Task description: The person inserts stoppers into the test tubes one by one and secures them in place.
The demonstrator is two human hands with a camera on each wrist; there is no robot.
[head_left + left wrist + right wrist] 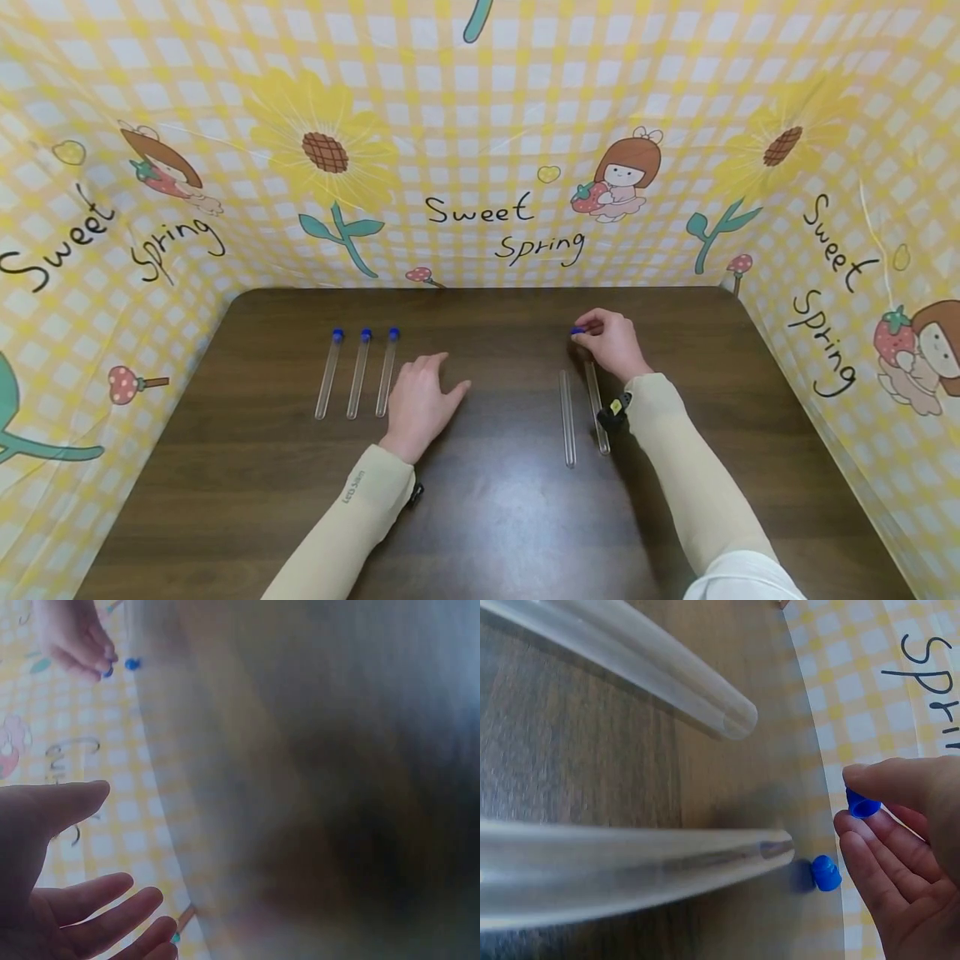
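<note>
Between thumb and fingers, my right hand pinches a small blue cap, its hollow end showing in the right wrist view. A second blue cap lies on the table just beyond one tube's mouth. Two uncapped clear test tubes lie side by side near this hand, the left test tube and the right test tube, the latter partly under the wrist. My left hand holds nothing, its fingers spread, close beside the nearest of three blue-capped test tubes.
The dark wooden table is bounded at the back and sides by yellow checked cloth with printed flowers and lettering. The other two capped tubes, a middle one and a leftmost one, lie parallel at the left.
</note>
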